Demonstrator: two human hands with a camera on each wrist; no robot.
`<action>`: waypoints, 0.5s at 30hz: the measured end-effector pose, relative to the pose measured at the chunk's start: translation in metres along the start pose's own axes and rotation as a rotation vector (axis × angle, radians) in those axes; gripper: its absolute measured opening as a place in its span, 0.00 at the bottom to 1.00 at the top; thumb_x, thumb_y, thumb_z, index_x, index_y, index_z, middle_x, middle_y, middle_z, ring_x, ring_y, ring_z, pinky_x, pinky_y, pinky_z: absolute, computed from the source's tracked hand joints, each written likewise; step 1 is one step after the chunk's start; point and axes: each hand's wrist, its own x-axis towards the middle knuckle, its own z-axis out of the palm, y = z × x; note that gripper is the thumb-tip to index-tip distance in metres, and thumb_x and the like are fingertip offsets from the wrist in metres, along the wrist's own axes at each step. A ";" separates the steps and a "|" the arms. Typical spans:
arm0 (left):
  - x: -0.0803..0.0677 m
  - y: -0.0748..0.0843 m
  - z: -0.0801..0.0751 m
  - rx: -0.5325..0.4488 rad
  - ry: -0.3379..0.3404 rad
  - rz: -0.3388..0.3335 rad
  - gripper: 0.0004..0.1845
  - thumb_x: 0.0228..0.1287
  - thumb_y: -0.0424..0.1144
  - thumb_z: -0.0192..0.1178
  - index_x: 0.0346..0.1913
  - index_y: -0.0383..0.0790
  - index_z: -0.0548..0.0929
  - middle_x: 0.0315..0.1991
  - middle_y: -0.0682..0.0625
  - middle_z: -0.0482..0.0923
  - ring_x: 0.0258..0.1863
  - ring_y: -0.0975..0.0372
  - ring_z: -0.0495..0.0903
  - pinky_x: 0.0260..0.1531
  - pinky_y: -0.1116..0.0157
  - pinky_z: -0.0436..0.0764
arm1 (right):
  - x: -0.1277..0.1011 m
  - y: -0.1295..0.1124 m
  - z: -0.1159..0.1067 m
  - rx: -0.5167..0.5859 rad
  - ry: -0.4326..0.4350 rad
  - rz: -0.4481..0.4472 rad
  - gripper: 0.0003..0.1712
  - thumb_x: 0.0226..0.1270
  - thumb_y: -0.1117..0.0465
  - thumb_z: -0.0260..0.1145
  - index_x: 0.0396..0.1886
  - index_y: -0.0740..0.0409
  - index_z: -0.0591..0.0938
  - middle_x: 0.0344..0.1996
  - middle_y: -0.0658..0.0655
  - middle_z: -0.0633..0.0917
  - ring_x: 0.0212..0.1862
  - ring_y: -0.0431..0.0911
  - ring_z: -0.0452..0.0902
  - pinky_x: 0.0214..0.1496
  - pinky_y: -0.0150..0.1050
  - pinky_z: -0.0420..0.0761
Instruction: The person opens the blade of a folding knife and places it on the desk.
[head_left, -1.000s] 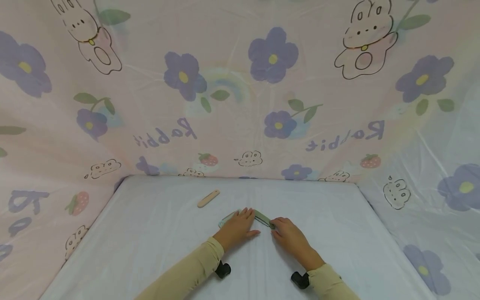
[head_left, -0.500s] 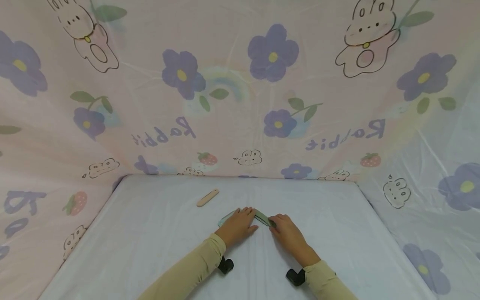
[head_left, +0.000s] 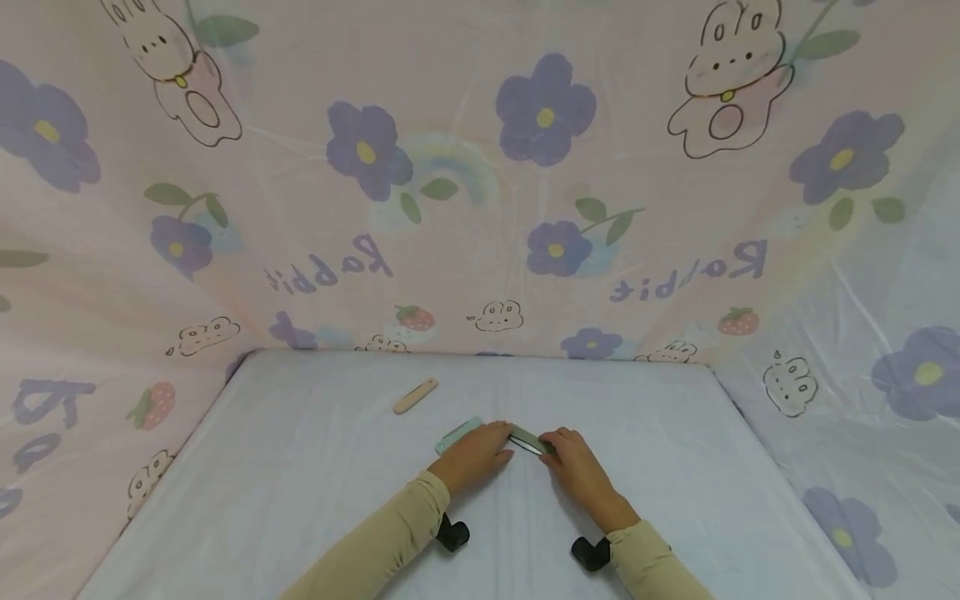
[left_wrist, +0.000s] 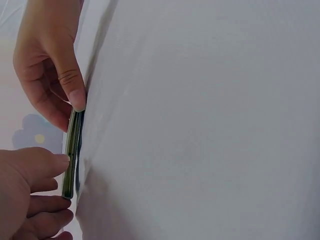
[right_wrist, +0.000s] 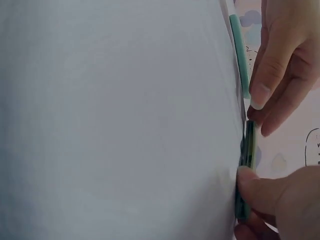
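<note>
Hands (head_left: pixel 480 454) (head_left: pixel 573 458) cover most of the green folding tool (head_left: pixel 525 438).

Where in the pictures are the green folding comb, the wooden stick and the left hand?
green folding comb (head_left: pixel 529 439), head view, dark bar between the hands
wooden stick (head_left: pixel 416 396), head view, mid-length
left hand (head_left: pixel 474 458), head view, back of hand

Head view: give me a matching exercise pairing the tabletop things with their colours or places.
Things:
1. wooden stick
2. mint strip
3. dark green strip
4. table

Descriptions:
A. under the left hand
B. white cover
C. lies alone, far left
D. between both hands, the right hand on its end

Pairs: 1-C, 2-A, 3-D, 4-B
</note>
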 end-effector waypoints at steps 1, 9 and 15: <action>-0.001 0.000 -0.001 -0.029 0.007 -0.001 0.23 0.68 0.43 0.55 0.62 0.37 0.71 0.59 0.48 0.72 0.59 0.60 0.70 0.57 0.63 0.70 | 0.000 0.000 0.000 0.006 -0.003 0.007 0.15 0.53 0.68 0.71 0.42 0.62 0.81 0.35 0.51 0.80 0.40 0.45 0.73 0.42 0.42 0.77; -0.007 0.000 -0.008 -0.139 0.071 0.035 0.21 0.68 0.36 0.53 0.62 0.36 0.71 0.60 0.45 0.71 0.60 0.57 0.68 0.59 0.62 0.67 | -0.004 -0.001 -0.003 0.056 -0.015 0.031 0.16 0.54 0.66 0.70 0.43 0.63 0.81 0.35 0.53 0.80 0.40 0.46 0.74 0.43 0.43 0.76; -0.010 0.004 -0.016 -0.229 0.140 0.001 0.20 0.67 0.34 0.54 0.61 0.39 0.72 0.60 0.47 0.71 0.60 0.58 0.69 0.59 0.61 0.68 | -0.009 -0.002 -0.006 0.189 -0.023 0.042 0.16 0.55 0.68 0.68 0.46 0.62 0.80 0.35 0.50 0.80 0.38 0.42 0.76 0.39 0.36 0.78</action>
